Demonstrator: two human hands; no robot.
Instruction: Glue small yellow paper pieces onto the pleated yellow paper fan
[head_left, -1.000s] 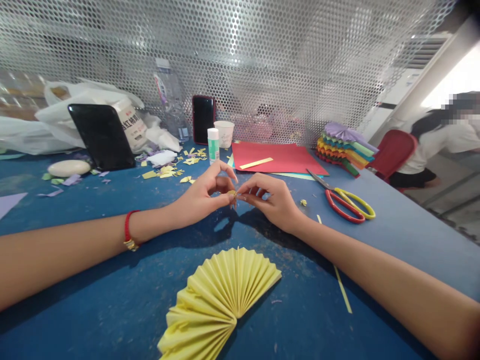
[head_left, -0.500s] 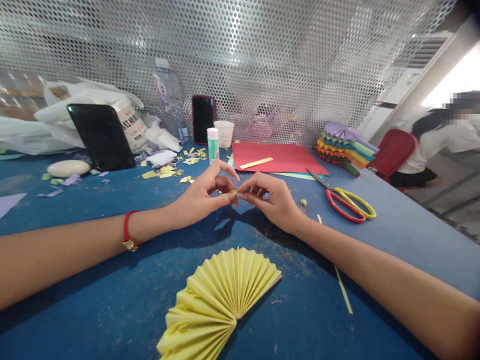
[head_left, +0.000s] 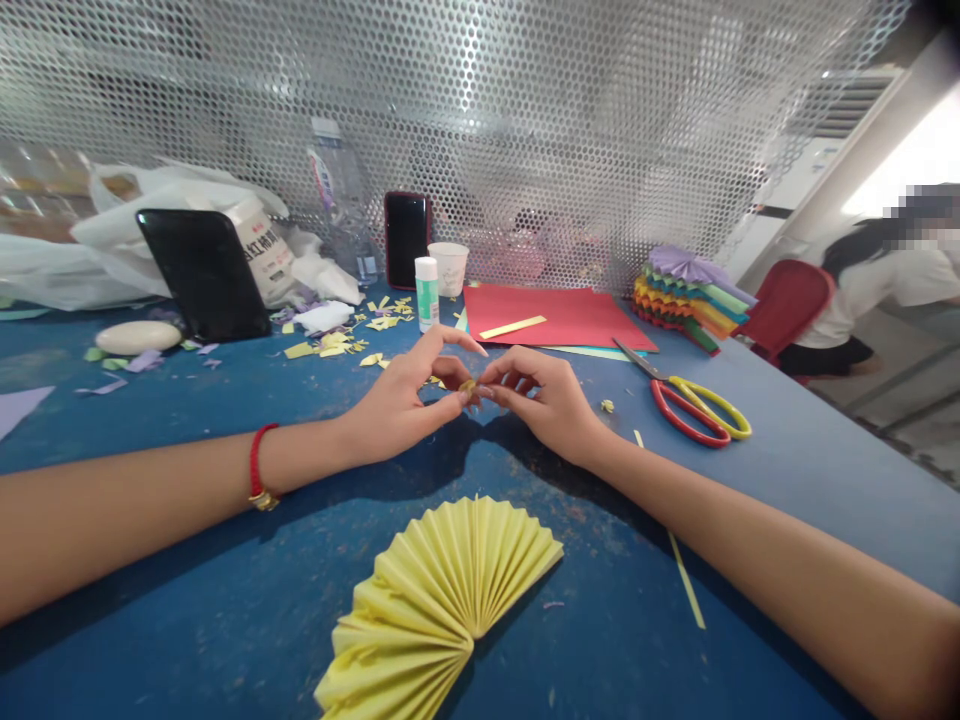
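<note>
Table surface spreads left and right of a pleated yellow fan, whose near end is cut off by the view's bottom; the table's right-hand edge slants past, well apart from the fan. Just beyond the fan, two hands meet with fingers curled, left index finger arched: left hand and right hand pinch one small yellowish piece. Farther beyond the fan: one pair of scissors to its right, one glue stick, one cup, two phones.
</note>
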